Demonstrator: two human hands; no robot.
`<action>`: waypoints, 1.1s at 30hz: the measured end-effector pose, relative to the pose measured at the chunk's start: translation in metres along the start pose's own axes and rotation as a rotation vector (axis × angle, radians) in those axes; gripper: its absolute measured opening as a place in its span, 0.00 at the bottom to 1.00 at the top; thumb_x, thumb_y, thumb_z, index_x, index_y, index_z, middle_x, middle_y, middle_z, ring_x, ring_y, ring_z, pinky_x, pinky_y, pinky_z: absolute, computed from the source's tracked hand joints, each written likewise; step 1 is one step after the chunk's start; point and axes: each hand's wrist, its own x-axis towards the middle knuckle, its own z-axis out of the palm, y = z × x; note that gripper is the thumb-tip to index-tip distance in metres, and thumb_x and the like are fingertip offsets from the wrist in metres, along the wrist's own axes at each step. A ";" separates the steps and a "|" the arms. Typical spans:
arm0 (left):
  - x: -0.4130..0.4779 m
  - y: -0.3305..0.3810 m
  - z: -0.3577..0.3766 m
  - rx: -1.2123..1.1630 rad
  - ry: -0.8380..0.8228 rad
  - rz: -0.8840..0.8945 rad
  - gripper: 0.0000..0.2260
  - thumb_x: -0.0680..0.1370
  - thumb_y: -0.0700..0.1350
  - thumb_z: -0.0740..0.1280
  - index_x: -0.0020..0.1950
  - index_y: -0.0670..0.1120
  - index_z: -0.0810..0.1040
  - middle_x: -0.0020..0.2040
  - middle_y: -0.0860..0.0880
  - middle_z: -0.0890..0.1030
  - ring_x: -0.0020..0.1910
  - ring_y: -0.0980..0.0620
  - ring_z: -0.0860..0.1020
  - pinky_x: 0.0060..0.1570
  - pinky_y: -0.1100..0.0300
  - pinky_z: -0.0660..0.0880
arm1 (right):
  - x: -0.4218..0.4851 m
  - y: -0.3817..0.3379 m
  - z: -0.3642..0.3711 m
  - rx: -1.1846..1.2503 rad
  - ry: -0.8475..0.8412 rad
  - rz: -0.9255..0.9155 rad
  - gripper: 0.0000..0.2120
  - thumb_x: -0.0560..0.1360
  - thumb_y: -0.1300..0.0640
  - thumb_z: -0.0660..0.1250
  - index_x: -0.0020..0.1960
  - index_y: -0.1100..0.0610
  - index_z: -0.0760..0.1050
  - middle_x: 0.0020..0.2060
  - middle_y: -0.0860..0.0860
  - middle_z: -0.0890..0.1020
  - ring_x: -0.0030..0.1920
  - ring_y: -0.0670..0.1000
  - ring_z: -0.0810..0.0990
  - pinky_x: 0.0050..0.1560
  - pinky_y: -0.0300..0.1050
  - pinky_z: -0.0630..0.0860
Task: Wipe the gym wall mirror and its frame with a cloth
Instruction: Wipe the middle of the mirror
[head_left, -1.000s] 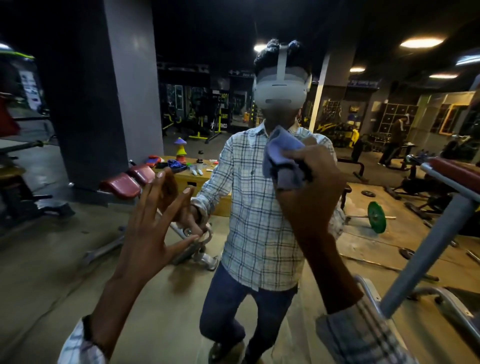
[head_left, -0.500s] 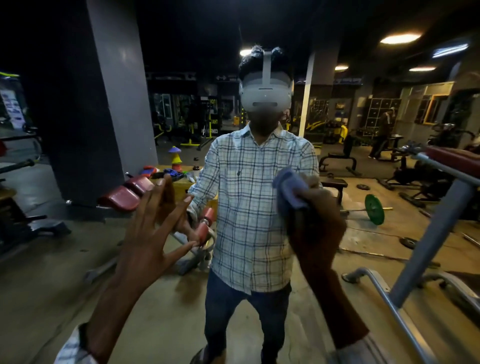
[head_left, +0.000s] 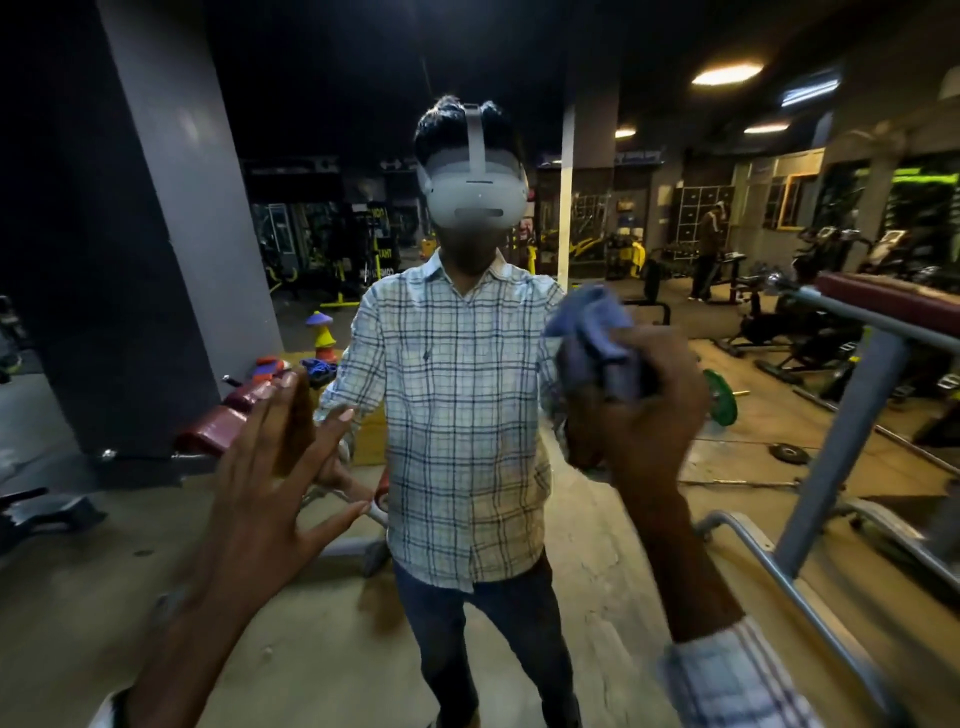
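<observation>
Scene dim overall; illumination comes from oval ceiling lights at upper right, leaving the upper left corner near black. Wide-angle distortion bends the pillar and bench frame toward the edges. Motion blur softens the right hand, the cloth and the left hand; background detail is grainy.

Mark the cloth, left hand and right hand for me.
cloth (head_left: 589, 325), head view, on the bunched blue fold near its top.
left hand (head_left: 270, 483), head view, on the back of the open hand.
right hand (head_left: 644, 421), head view, on the back of the hand gripping the cloth.
</observation>
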 end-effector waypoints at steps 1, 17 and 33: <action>0.000 -0.003 0.002 -0.003 0.000 0.000 0.36 0.78 0.72 0.57 0.78 0.51 0.72 0.85 0.41 0.52 0.84 0.39 0.52 0.70 0.31 0.65 | 0.008 0.002 -0.007 -0.014 0.101 0.085 0.07 0.76 0.60 0.77 0.49 0.60 0.80 0.45 0.53 0.82 0.45 0.50 0.79 0.48 0.41 0.76; -0.002 -0.013 0.014 -0.042 0.042 0.047 0.37 0.74 0.64 0.67 0.82 0.55 0.62 0.85 0.41 0.52 0.83 0.37 0.55 0.69 0.33 0.66 | -0.027 -0.032 0.021 -0.016 0.136 0.180 0.10 0.71 0.66 0.74 0.51 0.58 0.78 0.47 0.51 0.80 0.48 0.46 0.78 0.48 0.42 0.78; -0.002 -0.004 0.009 -0.088 0.052 0.040 0.36 0.75 0.61 0.67 0.81 0.51 0.65 0.85 0.42 0.51 0.84 0.39 0.53 0.70 0.37 0.64 | -0.077 -0.069 0.072 0.118 -0.034 0.098 0.08 0.76 0.66 0.72 0.54 0.59 0.77 0.47 0.51 0.79 0.51 0.38 0.77 0.50 0.44 0.77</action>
